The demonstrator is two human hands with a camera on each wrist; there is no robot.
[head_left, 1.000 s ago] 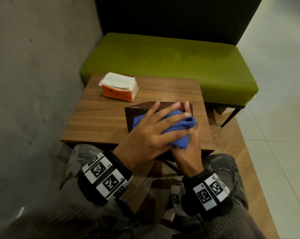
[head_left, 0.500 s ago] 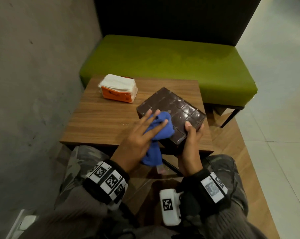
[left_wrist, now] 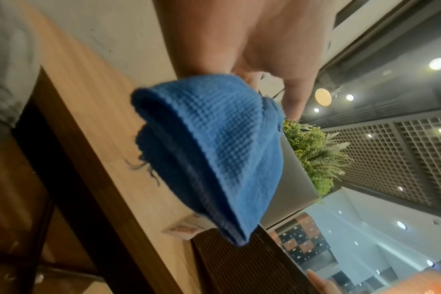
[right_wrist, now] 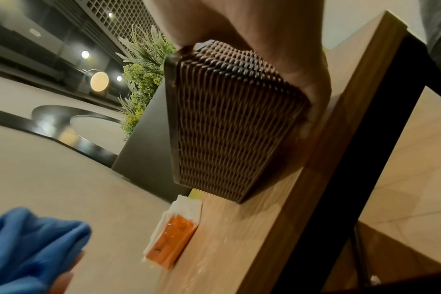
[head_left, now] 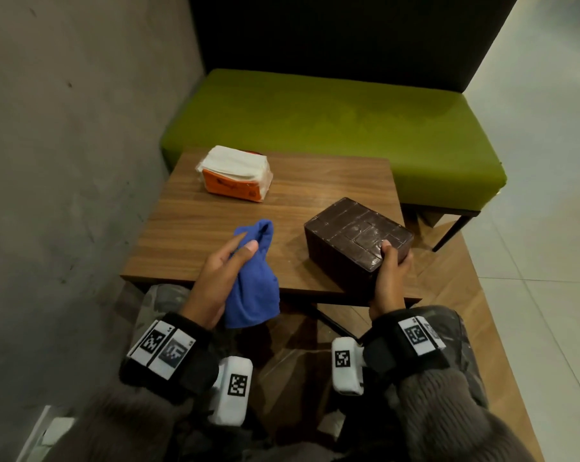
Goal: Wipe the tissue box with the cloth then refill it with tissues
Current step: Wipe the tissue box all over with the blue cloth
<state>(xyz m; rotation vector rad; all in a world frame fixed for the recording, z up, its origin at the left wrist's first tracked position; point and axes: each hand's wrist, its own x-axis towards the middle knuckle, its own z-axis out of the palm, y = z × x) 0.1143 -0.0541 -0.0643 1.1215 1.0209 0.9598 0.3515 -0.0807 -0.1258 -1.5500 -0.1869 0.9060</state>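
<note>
A dark brown tissue box (head_left: 356, 233) (right_wrist: 229, 127) with ribbed sides stands on the right part of the wooden table (head_left: 188, 228). My right hand (head_left: 391, 265) grips its near right corner, thumb on top. Over the table's near left edge my left hand (head_left: 227, 265) holds a bunched blue cloth (head_left: 253, 281) (left_wrist: 214, 151) between thumb and fingers, apart from the box. An orange pack of white tissues (head_left: 237, 176) (right_wrist: 173, 236) lies at the table's far left.
A green bench seat (head_left: 331, 128) with a dark backrest stands behind the table. A grey wall (head_left: 65, 161) runs along the left. Tiled floor (head_left: 548, 228) lies to the right. My knees are under the table's near edge.
My left hand has carried the cloth off the box and leftward to the table's near left. The box has turned and shifted right, held at its corner by my right hand.
</note>
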